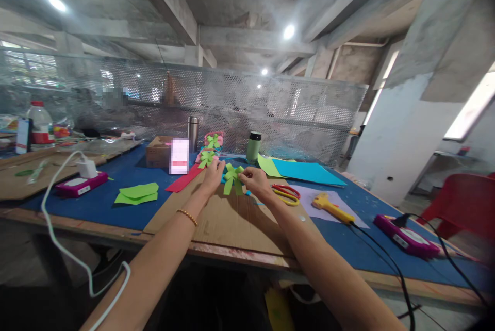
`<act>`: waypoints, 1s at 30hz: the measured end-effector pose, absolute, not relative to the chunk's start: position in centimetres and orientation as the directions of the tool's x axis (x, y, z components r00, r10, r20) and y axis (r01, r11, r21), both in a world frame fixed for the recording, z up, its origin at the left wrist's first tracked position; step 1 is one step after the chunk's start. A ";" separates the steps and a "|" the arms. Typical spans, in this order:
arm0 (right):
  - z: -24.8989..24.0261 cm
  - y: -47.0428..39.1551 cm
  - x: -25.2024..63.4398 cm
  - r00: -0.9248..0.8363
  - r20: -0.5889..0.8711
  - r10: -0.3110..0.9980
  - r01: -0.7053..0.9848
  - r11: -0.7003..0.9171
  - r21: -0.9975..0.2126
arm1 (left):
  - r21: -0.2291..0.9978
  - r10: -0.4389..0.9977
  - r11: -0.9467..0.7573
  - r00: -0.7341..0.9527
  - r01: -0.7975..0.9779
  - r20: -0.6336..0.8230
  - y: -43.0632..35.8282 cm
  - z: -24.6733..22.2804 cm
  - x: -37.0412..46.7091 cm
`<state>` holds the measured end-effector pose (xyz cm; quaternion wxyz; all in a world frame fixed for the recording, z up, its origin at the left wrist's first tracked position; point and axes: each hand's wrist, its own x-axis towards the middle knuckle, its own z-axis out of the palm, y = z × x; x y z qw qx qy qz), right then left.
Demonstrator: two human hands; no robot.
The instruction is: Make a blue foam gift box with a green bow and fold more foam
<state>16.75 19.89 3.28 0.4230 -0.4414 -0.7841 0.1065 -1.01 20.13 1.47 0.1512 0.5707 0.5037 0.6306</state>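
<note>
A light green paper bow (pixel 233 180) with several loops and hanging tails is held up over the brown cardboard sheet (pixel 228 217). My right hand (pixel 256 181) pinches the bow at its right side between thumb and fingers. At the left of the bow, my left hand (pixel 213 175) has its fingers drawn together; whether anything is between them is hidden. Similar green bows (pixel 208 158) on pink pieces lie just beyond my left hand. Red and yellow handled scissors (pixel 286 195) rest right of my right hand.
A yellow glue gun (pixel 332 208) with a black cord lies on lilac paper at the right, near a purple power strip (pixel 406 237). Blue sheets (pixel 305 171) and a green bottle (pixel 253 148) stand behind. Left are green paper pieces (pixel 137 193), a phone (pixel 179 155) and a cardboard box (pixel 158 152).
</note>
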 end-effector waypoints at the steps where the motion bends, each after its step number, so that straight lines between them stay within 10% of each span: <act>1: 3.3 19.9 16.8 -0.256 0.569 0.782 0.601 0.589 -0.539 | 0.805 0.764 -0.450 -0.299 0.386 0.571 20.1 1.4 -1.0; 30: 2.9 20.2 16.8 -0.256 0.590 0.765 0.664 0.583 -0.468 | 0.897 0.845 -0.379 -0.311 0.227 0.436 19.1 1.1 -0.5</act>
